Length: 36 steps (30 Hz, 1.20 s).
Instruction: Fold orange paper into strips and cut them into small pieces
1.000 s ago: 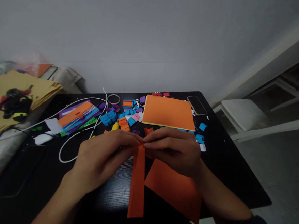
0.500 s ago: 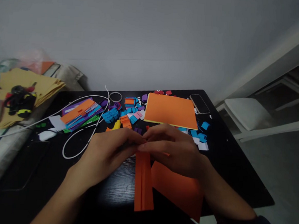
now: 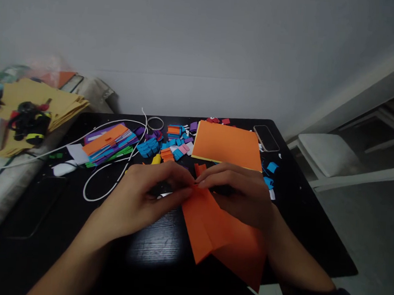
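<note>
Between my two hands is a folded strip of orange paper (image 3: 196,226), pinched at its far end by the fingertips of both. My left hand (image 3: 146,193) grips its left edge with thumb and index finger. My right hand (image 3: 239,191) closes on the same end from the right, its fingers partly covering the paper. Under the strip and my right wrist lies a larger orange sheet (image 3: 244,249) on the black table (image 3: 156,248). Past my fingertips a small folded orange piece (image 3: 200,169) shows.
A stack of orange paper (image 3: 229,143) lies beyond my hands, with a phone (image 3: 267,138) to its right. Small folded pieces in several colours (image 3: 149,147) lie left of it. A white cable (image 3: 85,189) loops near my left hand. Coloured strips (image 3: 107,143) are piled further left.
The orange strip has swung and turned in my hands; its near end now sits higher and shows a broader face over the sheet. Both hands still pinch the far end.
</note>
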Each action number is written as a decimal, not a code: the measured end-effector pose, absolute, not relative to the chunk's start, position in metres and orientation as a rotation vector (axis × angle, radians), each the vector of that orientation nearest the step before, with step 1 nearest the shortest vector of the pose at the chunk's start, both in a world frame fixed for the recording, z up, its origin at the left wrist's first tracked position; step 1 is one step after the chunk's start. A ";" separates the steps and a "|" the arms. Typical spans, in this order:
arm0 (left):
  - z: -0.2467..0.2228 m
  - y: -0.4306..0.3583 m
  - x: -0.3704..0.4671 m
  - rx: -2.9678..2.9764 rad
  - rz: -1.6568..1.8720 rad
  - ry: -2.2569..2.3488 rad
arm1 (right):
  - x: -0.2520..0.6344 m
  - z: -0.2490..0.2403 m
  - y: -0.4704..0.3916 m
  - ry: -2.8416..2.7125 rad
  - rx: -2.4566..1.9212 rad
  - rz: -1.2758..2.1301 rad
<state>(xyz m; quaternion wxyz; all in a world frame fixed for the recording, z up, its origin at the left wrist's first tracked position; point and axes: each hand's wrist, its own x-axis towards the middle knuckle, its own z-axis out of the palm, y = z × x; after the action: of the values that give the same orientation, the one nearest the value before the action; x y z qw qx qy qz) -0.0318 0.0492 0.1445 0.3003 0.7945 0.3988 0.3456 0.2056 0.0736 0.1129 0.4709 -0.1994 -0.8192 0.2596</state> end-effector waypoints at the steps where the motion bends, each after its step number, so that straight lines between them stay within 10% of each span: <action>1: 0.145 0.049 -0.032 2.105 0.911 1.064 | 0.206 0.112 0.074 -1.999 -0.491 0.638; 36: 0.144 0.054 -0.032 1.975 0.681 1.057 | 0.206 0.111 0.072 -1.986 -0.666 0.849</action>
<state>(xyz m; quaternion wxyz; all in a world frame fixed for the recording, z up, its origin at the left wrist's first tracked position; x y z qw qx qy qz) -0.0320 0.0540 0.1442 0.3897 0.7769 0.4157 0.2679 0.2061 0.0718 0.1111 0.4267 -0.2664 -0.7947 0.3397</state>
